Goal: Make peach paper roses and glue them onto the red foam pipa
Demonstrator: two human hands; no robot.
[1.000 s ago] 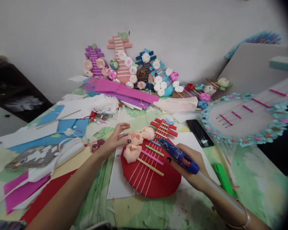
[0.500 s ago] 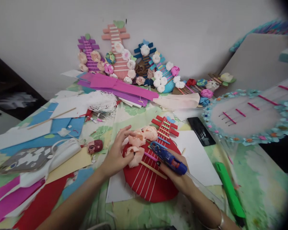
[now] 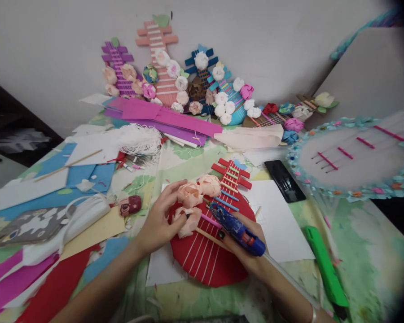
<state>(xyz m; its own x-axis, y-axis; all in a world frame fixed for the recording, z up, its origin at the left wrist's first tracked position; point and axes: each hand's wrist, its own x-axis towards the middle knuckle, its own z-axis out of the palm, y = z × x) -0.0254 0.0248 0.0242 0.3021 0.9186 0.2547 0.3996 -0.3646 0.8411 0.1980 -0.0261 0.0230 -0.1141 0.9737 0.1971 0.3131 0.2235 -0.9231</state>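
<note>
Right hand [image 3: 247, 242] fingers wrapped tight around the blue glue gun [image 3: 237, 228]; its long axis runs diagonally, nozzle aimed up-left at the left fingertips. Left hand [image 3: 160, 220] fingers, loosely curled, press a peach paper flower [image 3: 187, 220] onto the red guitar cutout [image 3: 210, 251] lying on the counter [image 3: 353, 242].

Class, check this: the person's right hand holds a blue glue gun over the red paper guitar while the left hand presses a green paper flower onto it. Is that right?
Not quite. The head view shows the left hand on a peach paper flower, not a green one. The right hand does hold the blue glue gun over the red paper guitar.
</note>
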